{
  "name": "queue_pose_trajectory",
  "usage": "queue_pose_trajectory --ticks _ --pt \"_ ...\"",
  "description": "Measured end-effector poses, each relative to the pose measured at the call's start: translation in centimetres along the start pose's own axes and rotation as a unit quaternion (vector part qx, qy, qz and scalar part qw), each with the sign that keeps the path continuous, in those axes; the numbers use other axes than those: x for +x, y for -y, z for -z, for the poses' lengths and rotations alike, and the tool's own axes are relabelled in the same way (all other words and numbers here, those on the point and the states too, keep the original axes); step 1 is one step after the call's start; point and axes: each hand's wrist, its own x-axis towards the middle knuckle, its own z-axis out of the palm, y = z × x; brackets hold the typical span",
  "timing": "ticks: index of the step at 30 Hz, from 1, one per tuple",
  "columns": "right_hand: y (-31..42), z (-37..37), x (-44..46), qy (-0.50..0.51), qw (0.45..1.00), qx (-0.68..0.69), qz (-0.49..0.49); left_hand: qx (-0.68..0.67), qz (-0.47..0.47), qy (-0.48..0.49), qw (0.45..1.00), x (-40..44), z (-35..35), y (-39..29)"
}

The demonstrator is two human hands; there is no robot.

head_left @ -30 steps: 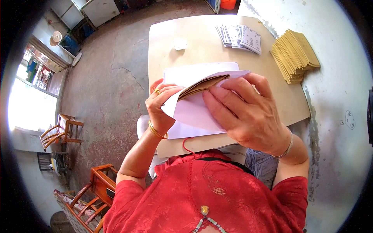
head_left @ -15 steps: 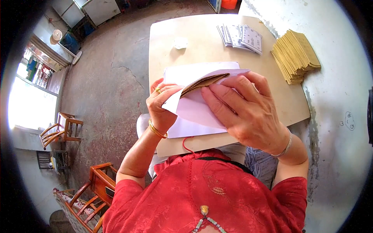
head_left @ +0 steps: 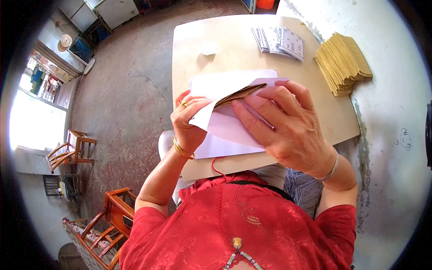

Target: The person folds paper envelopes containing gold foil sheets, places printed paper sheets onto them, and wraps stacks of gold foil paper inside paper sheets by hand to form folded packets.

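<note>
Above the front of the table, a folded white paper [head_left: 227, 127] bulges open at its upper edge. Inside it sits a folded brown paper piece [head_left: 240, 95], with only its top edges showing. My left hand [head_left: 189, 120] is closed on the white paper's left end. At the other end, my right hand [head_left: 285, 123] grips the white paper, its fingertips bent over the opening and against the brown piece. The right thumb is hidden. Under both hands lies a larger white sheet or stack [head_left: 211, 150] on the tabletop.
The beige table [head_left: 193, 45] bears a small white object [head_left: 208, 48], a fan of printed cards [head_left: 281, 42] and a thick pile of yellow-brown envelopes [head_left: 344, 63] beside the wall. More printed papers [head_left: 303, 186] lie below the table's front edge. Wooden chairs [head_left: 119, 209] stand at left.
The right fingers have shifted slightly at the opening. The brown piece shows a little less at its left end. Both hands keep their hold on the white paper.
</note>
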Motion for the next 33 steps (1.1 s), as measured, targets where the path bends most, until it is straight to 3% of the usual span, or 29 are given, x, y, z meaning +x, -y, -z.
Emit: queue_pose_trajectory --ticks 9,13,18,26,33 --pt "0.1 0.3 0.0 0.029 0.999 0.033 -0.022 0.076 -0.065 0.017 0.995 0.1 0.0 0.0" --pt "0.1 0.3 0.1 0.052 0.997 0.043 -0.044 0.101 -0.158 0.040 0.982 0.6 0.5 0.3" --pt "-0.7 -0.1 0.3 0.027 0.997 0.068 -0.023 0.113 -0.148 0.048 0.981 0.8 0.4 -0.6" --pt "-2.7 1.8 1.5 0.112 0.978 0.174 0.010 0.143 -0.153 0.053 0.976 0.7 0.2 -0.8" --pt "-3.7 2.4 2.3 0.249 0.961 0.111 0.035 0.141 -0.141 0.061 0.978 0.3 -0.2 -0.5"
